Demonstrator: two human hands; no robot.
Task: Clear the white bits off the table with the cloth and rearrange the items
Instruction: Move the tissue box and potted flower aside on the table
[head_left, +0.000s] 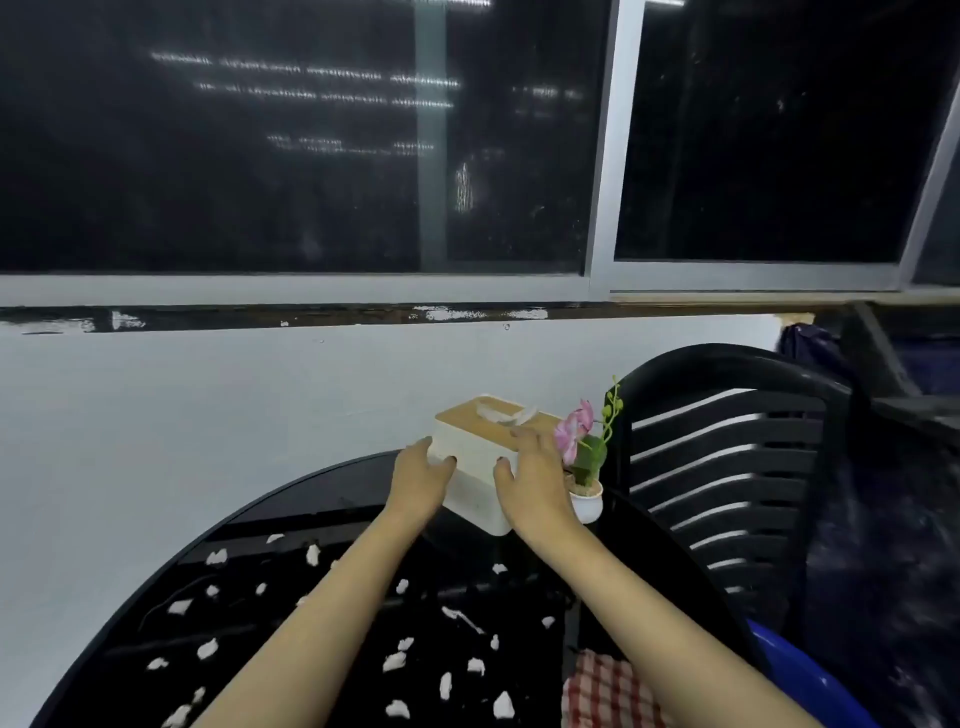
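A white tissue box (480, 480) with a wooden lid sits at the far side of the round black glass table (291, 519). My left hand (422, 478) grips its left end and my right hand (535, 480) grips its right end. Right beside my right hand stands a small white pot with a pink artificial orchid (584, 467). Several white bits (395, 661) lie scattered over the near part of the table. A red and white checked cloth (605, 691) lies at the near right edge, partly under my right forearm.
A black slatted plastic chair (727, 467) stands right of the table, with something blue (810, 680) below it. A white wall (156, 415) and a dark window run close behind the table.
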